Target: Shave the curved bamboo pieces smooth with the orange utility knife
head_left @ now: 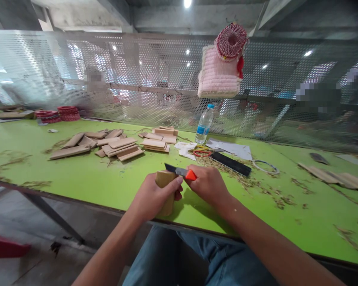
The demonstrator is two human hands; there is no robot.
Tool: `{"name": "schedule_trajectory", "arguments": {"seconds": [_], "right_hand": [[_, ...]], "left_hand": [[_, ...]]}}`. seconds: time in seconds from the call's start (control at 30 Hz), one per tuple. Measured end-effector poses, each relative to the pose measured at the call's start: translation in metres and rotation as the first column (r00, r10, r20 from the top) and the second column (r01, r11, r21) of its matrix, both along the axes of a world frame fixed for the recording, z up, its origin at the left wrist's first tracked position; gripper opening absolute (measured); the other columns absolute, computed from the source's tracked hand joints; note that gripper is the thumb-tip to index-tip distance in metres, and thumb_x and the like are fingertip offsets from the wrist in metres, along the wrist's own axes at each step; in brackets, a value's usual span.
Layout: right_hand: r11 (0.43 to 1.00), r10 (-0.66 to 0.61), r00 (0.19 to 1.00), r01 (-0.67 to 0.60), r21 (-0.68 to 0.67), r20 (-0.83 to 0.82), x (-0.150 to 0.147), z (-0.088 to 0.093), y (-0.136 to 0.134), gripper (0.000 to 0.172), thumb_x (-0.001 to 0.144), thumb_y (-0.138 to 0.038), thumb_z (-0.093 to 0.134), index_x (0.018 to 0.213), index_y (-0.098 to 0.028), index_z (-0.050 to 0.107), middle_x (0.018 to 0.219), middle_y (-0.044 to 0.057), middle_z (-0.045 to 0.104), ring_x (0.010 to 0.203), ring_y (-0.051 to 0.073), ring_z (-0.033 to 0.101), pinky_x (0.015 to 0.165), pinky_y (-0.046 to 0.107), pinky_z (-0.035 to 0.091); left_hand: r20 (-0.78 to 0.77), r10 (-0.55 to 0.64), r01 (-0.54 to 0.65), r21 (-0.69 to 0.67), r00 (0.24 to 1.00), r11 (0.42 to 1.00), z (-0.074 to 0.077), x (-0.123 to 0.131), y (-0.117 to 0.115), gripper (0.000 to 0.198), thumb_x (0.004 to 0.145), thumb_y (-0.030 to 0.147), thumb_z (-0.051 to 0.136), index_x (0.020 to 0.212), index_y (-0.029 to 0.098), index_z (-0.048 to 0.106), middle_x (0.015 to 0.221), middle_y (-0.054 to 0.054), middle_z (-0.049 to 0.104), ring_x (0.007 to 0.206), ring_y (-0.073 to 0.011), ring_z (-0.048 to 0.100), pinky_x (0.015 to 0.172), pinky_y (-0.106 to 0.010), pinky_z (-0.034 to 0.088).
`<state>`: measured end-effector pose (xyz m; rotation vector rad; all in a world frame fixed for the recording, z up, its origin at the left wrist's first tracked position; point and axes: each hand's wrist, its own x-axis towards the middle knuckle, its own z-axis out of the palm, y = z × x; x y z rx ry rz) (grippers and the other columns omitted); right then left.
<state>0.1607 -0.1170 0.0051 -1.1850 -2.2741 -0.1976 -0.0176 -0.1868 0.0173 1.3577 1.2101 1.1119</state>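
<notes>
My left hand (156, 196) is closed around a flat tan piece (166, 202), perhaps cardboard or wood, held upright near the table's front edge. In my right hand (210, 183) is a utility knife (181, 171) with an orange-red handle, its dark blade pointing left. The blade lies just over the top edge of the tan piece; whether it touches cannot be made out. My left thumb rests close beneath the blade. Beyond my hands, a loose pile of similar tan pieces (89, 143) lies on the green table (131, 180), with neater stacks (155, 145) beside it.
A water bottle (204, 125) stands at the back near orange-handled scissors (201, 151), a black phone-like slab (231, 163) and white paper (231, 149). Shavings (262, 188) lie scattered to the right. A perforated metal screen (155, 79) borders the table, with a pink woven pouch (219, 73) hanging on it.
</notes>
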Motion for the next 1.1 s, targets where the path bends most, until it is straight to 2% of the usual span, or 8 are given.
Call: {"name": "schedule_trajectory", "arguments": {"seconds": [0.13, 0.2, 0.37, 0.5, 0.83, 0.9, 1.0, 1.1], "right_hand": [[0.998, -0.062, 0.996, 0.062, 0.001, -0.069, 0.004, 0.003, 0.004, 0.028, 0.085, -0.032, 0.047, 0.064, -0.019, 0.059, 0.057, 0.003, 0.06, 0.053, 0.013, 0.04, 0.056, 0.029, 0.02], [0.999, -0.043, 0.997, 0.042, -0.016, -0.059, 0.006, 0.004, 0.005, 0.028, 0.085, -0.032, 0.048, 0.062, -0.019, 0.058, 0.055, 0.003, 0.059, 0.052, 0.013, 0.039, 0.056, 0.029, 0.02], [0.99, 0.119, 0.992, -0.115, -0.083, 0.041, 0.004, 0.003, 0.003, 0.028, 0.085, -0.033, 0.05, 0.067, -0.019, 0.065, 0.059, 0.003, 0.063, 0.053, 0.013, 0.044, 0.056, 0.029, 0.021], [0.983, 0.164, 0.983, -0.156, -0.097, 0.079, 0.003, 0.002, 0.002, 0.025, 0.085, -0.032, 0.051, 0.073, -0.019, 0.07, 0.062, 0.003, 0.067, 0.054, 0.014, 0.048, 0.057, 0.029, 0.021], [0.996, 0.09, 0.995, -0.089, -0.025, 0.044, -0.001, -0.003, -0.001, 0.022, 0.082, -0.026, 0.05, 0.07, -0.019, 0.066, 0.063, 0.004, 0.069, 0.054, 0.014, 0.05, 0.056, 0.03, 0.02], [0.998, 0.055, 0.998, -0.055, -0.029, 0.005, -0.002, -0.002, 0.0, 0.026, 0.086, -0.029, 0.048, 0.065, -0.019, 0.062, 0.06, 0.003, 0.066, 0.052, 0.013, 0.047, 0.055, 0.029, 0.02], [1.0, -0.012, 0.998, 0.011, -0.028, -0.061, 0.0, -0.001, 0.004, 0.031, 0.088, -0.033, 0.047, 0.062, -0.019, 0.056, 0.056, 0.003, 0.061, 0.051, 0.013, 0.043, 0.055, 0.029, 0.02], [1.0, 0.002, 0.998, -0.003, -0.014, -0.059, 0.003, -0.001, 0.006, 0.033, 0.089, -0.036, 0.046, 0.061, -0.019, 0.054, 0.054, 0.002, 0.059, 0.051, 0.013, 0.042, 0.055, 0.029, 0.02]], "left_hand": [[0.12, 0.011, -0.009, -0.013, 0.993, 1.0, -0.001, 0.003, 0.0, 0.039, 0.079, 0.051, 0.074, 0.083, 0.014, 0.064, 0.077, -0.007, 0.069, 0.064, -0.0171, 0.065, 0.056, -0.026, 0.051], [0.152, -0.009, 0.013, -0.023, 0.988, 1.0, -0.002, 0.002, 0.002, 0.039, 0.077, 0.05, 0.076, 0.083, 0.014, 0.063, 0.078, -0.006, 0.068, 0.064, -0.0168, 0.065, 0.057, -0.026, 0.052], [0.067, -0.078, 0.08, -0.024, 0.995, 0.997, -0.001, -0.003, 0.006, 0.04, 0.079, 0.053, 0.073, 0.08, 0.014, 0.062, 0.069, -0.005, 0.068, 0.062, -0.0165, 0.064, 0.056, -0.024, 0.048], [0.021, -0.133, 0.132, 0.028, 0.991, 0.991, 0.002, -0.005, 0.007, 0.037, 0.079, 0.049, 0.074, 0.083, 0.015, 0.061, 0.07, -0.004, 0.069, 0.065, -0.0159, 0.063, 0.061, -0.024, 0.048], [-0.052, -0.036, 0.038, 0.041, 0.998, 0.998, -0.001, -0.002, 0.005, 0.039, 0.082, 0.054, 0.068, 0.075, 0.016, 0.066, 0.066, -0.005, 0.069, 0.057, -0.0149, 0.061, 0.052, -0.023, 0.045], [-0.016, -0.008, 0.009, 0.049, 1.0, 0.999, -0.003, 0.001, 0.004, 0.041, 0.084, 0.055, 0.065, 0.072, 0.016, 0.065, 0.066, -0.005, 0.068, 0.057, -0.0149, 0.062, 0.054, -0.023, 0.046], [0.098, 0.018, -0.022, 0.042, 0.995, 0.999, -0.007, 0.006, 0.005, 0.038, 0.083, 0.054, 0.068, 0.08, 0.016, 0.064, 0.071, -0.004, 0.067, 0.063, -0.0163, 0.066, 0.057, -0.024, 0.049], [0.147, 0.001, -0.004, 0.018, 0.989, 1.0, -0.006, 0.007, 0.007, 0.04, 0.081, 0.055, 0.069, 0.082, 0.016, 0.061, 0.073, -0.004, 0.066, 0.062, -0.0161, 0.065, 0.055, -0.024, 0.05]]}}
